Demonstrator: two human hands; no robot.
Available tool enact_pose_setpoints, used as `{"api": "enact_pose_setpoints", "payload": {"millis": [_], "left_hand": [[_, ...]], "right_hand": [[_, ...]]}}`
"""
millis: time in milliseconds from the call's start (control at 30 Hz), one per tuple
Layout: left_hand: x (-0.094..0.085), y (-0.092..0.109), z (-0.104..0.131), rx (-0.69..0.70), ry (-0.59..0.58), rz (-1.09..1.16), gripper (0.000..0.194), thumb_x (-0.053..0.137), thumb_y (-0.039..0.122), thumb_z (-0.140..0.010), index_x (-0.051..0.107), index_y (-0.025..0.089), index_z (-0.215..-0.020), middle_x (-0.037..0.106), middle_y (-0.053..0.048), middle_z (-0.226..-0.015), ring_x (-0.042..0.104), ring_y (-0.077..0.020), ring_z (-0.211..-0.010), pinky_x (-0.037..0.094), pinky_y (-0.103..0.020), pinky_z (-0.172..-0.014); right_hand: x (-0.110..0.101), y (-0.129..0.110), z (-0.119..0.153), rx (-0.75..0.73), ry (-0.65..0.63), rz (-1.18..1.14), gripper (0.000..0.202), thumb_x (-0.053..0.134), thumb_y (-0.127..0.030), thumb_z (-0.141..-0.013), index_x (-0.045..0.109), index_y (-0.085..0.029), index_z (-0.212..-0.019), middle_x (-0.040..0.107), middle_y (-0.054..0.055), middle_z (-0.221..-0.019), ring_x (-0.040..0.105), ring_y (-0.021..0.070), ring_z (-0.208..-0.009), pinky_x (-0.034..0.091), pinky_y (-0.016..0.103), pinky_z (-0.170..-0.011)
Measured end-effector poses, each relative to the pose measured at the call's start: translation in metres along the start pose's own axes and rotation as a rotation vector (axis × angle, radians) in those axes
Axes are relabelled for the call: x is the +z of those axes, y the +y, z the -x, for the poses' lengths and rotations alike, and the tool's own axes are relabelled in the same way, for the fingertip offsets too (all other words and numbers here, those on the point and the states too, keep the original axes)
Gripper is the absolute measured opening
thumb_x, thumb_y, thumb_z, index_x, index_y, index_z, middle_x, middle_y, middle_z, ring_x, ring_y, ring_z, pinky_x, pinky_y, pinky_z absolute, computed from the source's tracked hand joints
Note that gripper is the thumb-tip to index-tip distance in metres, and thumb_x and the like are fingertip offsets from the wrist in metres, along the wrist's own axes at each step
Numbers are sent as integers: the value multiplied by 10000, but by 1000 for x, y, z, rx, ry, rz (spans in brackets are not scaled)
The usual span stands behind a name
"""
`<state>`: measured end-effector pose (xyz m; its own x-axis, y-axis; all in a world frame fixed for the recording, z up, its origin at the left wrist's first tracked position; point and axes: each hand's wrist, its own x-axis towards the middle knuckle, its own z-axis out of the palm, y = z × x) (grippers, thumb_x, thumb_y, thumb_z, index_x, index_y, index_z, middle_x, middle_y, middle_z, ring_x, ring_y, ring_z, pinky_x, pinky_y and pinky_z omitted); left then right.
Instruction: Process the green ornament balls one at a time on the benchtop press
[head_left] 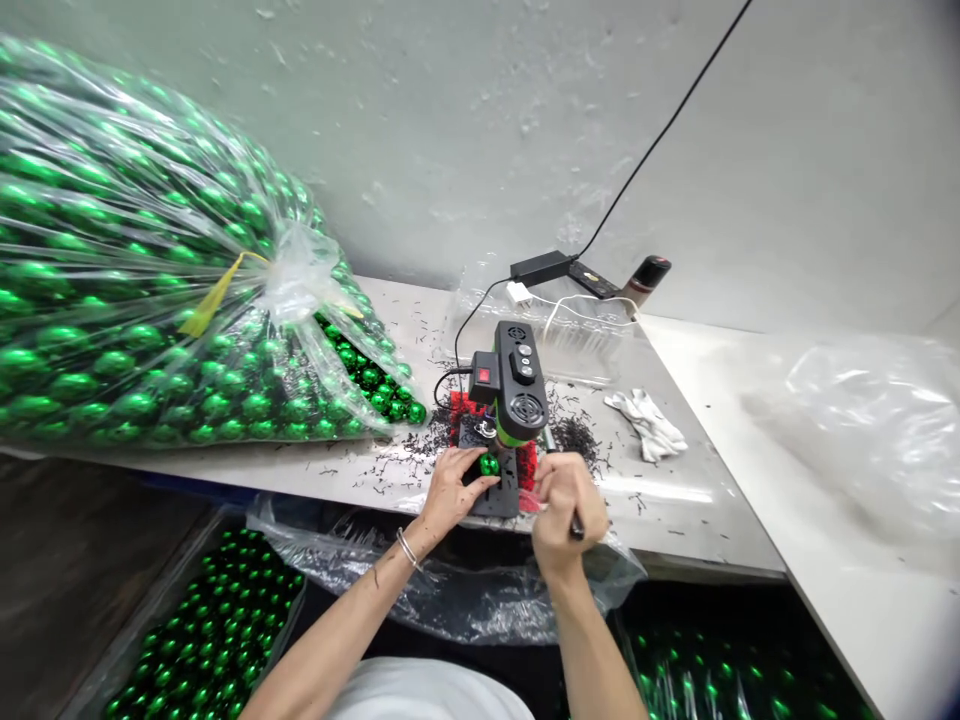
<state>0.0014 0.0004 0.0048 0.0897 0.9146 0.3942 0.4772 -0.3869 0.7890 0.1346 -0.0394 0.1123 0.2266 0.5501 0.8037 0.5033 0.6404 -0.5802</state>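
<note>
My left hand (452,492) is closed in a pinch around a shiny green ball (489,464), holding it on the dark base plate (496,503) of a small bench drill press. The machine's black head (523,385), with round grilles and buttons on top, stands just beyond the ball. My right hand (568,505) wraps round the dark grip of a lever (576,527) on the right side of the machine. Where the tool meets the ball is hidden under the head. Black curly shavings (574,440) lie around the base on both sides.
A big clear bag of green balls (150,280) fills the table's left. White gloves (646,424) lie to the right. Behind are a power adapter (540,267), a clear plastic tray (585,350) and cables. Below the table are bins of green balls (217,620) and a plastic sheet (465,605).
</note>
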Motion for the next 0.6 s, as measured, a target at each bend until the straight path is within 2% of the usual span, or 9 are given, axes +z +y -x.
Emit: {"api": "enact_pose_setpoints", "payload": {"millis": [67,133,267,333,400,500,567,600], "left_hand": [[-9,4,10,-4,40,-6,336,730,380,-865,704,218,-1159,751,-95,-1073,676,-272,-1015,551,-461,-922],[-20,9,30,34,63,-24,368,695,398,-892,673,216,-1212,740,-102,-1091,680,-265,-1017,570,-442,-904],[-39,11,79,212,-4,-76,441,642,423,-925,594,226,-1316,718,-109,-1151,688,-245,-1057,591,-383,-909],[-44,9,88,264,-13,-111,465,620,456,-930,574,220,-1328,703,-117,-1161,692,-238,-1061,600,-352,-891],[-51,4,76,268,32,-169,414,581,440,-958,581,210,-1302,693,-117,-1144,692,-231,-1047,599,-342,-879],[-65,-6,26,222,137,-357,273,487,281,-1012,614,183,-1233,690,-121,-1122,659,-242,-1066,559,-387,-929],[-77,-12,-15,135,105,-558,257,485,210,-996,625,154,-1204,675,-146,-1170,622,-271,-1075,527,-423,-932],[-82,-15,-34,86,49,-654,237,498,177,-977,639,147,-1166,672,-153,-1168,613,-280,-1053,519,-423,-905]], "right_hand": [[-3,-14,-18,92,-53,-12,319,427,-145,-971,467,-210,-661,516,-17,-654,531,116,-614,398,275,-574],[-4,-21,-27,99,-64,-26,331,438,-153,-973,465,-210,-648,511,-20,-635,534,116,-609,400,278,-577],[-1,-18,-21,62,-25,-21,338,436,-136,-971,477,-205,-642,510,-19,-621,530,111,-594,386,274,-557],[0,-15,-15,57,-15,-20,334,439,-129,-968,489,-203,-646,508,-17,-618,527,111,-587,376,272,-540],[1,-13,-12,52,-8,-25,334,443,-127,-965,489,-204,-643,508,-15,-616,527,116,-589,373,274,-533],[0,-12,-13,26,-18,-38,330,439,-112,-959,476,-204,-644,510,-13,-625,532,120,-604,380,274,-540],[0,-13,-14,2,-25,-42,323,436,-89,-952,466,-202,-650,503,-18,-626,533,116,-614,385,269,-553],[0,-13,-15,-4,-26,-40,321,435,-78,-948,462,-200,-653,498,-21,-626,533,113,-618,386,266,-558]]}}
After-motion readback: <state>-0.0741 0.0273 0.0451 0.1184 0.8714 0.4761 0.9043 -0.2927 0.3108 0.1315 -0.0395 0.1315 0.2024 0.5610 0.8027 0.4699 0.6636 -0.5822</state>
